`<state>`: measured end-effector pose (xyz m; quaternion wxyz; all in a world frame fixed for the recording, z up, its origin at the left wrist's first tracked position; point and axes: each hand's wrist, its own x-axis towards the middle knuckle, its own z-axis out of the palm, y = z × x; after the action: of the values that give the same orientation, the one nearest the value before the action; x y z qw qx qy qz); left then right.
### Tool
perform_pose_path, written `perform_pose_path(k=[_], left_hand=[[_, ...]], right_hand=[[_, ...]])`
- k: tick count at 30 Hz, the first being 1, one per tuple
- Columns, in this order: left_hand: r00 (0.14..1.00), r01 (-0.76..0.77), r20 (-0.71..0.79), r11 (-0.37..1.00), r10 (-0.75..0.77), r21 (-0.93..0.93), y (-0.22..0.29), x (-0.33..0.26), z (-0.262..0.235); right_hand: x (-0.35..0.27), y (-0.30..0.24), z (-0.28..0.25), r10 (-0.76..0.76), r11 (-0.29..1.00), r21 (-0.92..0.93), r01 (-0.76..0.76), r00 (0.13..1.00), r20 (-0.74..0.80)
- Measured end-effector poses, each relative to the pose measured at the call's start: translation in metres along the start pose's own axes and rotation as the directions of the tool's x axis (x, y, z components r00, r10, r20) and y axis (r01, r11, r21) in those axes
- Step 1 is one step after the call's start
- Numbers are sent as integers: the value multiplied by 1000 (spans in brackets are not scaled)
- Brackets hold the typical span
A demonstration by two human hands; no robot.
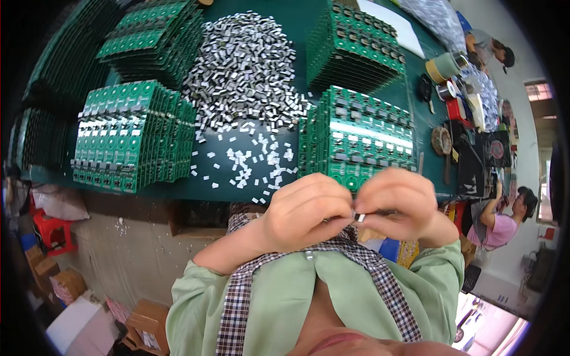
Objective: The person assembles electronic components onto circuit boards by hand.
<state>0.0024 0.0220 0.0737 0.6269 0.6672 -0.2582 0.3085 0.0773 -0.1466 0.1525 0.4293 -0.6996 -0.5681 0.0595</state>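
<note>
My left hand (309,207) and my right hand (399,203) meet in front of my chest, close to the table's near edge. Thumbs and fingers of both are pinched together on a small white-and-dark rectangular piece (360,218), mostly hidden by the fingertips. Beyond my hands lies a big heap of small white and grey rectangular pieces (243,65), with flat white bits (240,163) scattered on its near side. Just past my right hand stands a stack of green circuit boards (371,139). Another circuit board stack (113,136) is left of the white bits.
More circuit board stacks (151,35) line the far left, and one (356,50) stands at the far right of the dark green table (205,190). Tape rolls (442,67) and tools crowd the right side. Two other people (499,225) are at the right. Cardboard boxes (148,323) sit lower left.
</note>
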Motion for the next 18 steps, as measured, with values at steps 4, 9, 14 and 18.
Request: perform_pose_path(k=[4,9,14,18], left_hand=[[999,-23,43,993,18,114,1,3,0],[991,-130,-13,969,135,209,-2,1,-1],[991,-118,-2,905,131,409,-3,5,-11],[918,381,-219,581,-330,719,-45,-1,-37]], right_hand=[[-7,-9,2,-199,938,-295,183,980,-25],[-6,-4,3,-252,918,-331,217,965,-65],[5,4,-6,-129,931,-352,92,988,-83],[8,41,-26,73,769,-603,-211,967,-245]])
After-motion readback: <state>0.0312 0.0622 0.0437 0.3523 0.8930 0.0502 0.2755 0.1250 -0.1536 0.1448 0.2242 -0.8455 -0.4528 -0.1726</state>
